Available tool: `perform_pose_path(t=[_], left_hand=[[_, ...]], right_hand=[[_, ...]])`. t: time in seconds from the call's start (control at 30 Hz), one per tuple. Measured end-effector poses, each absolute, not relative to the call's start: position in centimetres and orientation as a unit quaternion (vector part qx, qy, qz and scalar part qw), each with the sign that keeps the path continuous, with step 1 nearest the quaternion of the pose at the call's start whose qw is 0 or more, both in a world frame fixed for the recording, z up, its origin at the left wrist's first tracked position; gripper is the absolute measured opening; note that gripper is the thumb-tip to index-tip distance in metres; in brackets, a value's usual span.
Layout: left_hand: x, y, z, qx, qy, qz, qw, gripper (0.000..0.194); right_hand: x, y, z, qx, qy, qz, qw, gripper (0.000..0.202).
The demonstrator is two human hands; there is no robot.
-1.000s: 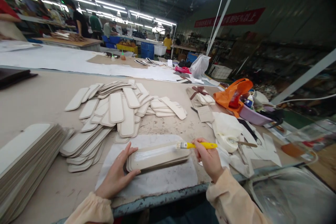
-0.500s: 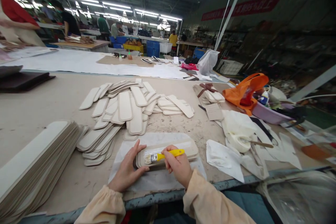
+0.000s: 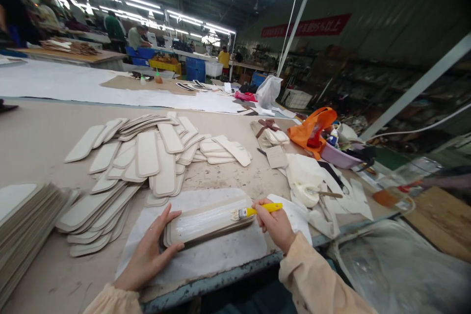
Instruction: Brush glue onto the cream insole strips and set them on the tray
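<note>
My right hand (image 3: 274, 223) grips a paintbrush (image 3: 259, 210) by its yellow handle. The pale bristles touch the right part of the top panel in a stack of long, rounded off-white panels (image 3: 206, 221). A wet, shiny coat shows along that top panel. At the stack's left end rests my left hand (image 3: 150, 250), thumb and fingers spread around the corner. Under the stack lies a sheet of whitish paper (image 3: 235, 248). Beyond it, many loose off-white panels (image 3: 147, 154) lie in an overlapping heap.
A tall row of panels (image 3: 25, 235) leans at the left. To the right are a white tub (image 3: 303, 184) with a stick across it, an orange bag (image 3: 312, 130) and a purple basin (image 3: 338, 156). The table's blue-grey edge (image 3: 221, 279) runs in front. Co-workers stand far back.
The brush in my right hand has moved right along the top panel, leaving a longer wet streak. My left hand stays at the stack's left end. The camera view has turned right.
</note>
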State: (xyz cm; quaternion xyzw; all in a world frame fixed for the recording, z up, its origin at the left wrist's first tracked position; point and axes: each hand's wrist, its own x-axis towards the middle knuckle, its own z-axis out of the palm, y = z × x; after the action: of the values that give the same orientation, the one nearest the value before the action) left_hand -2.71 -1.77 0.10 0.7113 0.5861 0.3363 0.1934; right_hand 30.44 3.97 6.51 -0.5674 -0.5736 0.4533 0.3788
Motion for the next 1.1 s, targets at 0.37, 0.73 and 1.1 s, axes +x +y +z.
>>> perform_pose_path(t=[0.37,0.73,1.1], left_hand=[[-2.7,-1.7,0.0,0.718,0.581,0.347,0.164,0.068],[-2.8,-1.7,-0.3,0.720,0.576,0.348,0.170,0.075],[-2.8,-1.7,-0.1,0.712,0.583,0.348,0.181,0.074]], right_hand=[[32.2,3.4,9.2,-0.562,-0.724,0.183,0.354,0.020],[21.8,-1.3,6.9,-0.437,-0.888,0.033,0.140,0.009],[20.0,-0.7,7.7,-0.459,-0.646,0.489,0.364,0.018]])
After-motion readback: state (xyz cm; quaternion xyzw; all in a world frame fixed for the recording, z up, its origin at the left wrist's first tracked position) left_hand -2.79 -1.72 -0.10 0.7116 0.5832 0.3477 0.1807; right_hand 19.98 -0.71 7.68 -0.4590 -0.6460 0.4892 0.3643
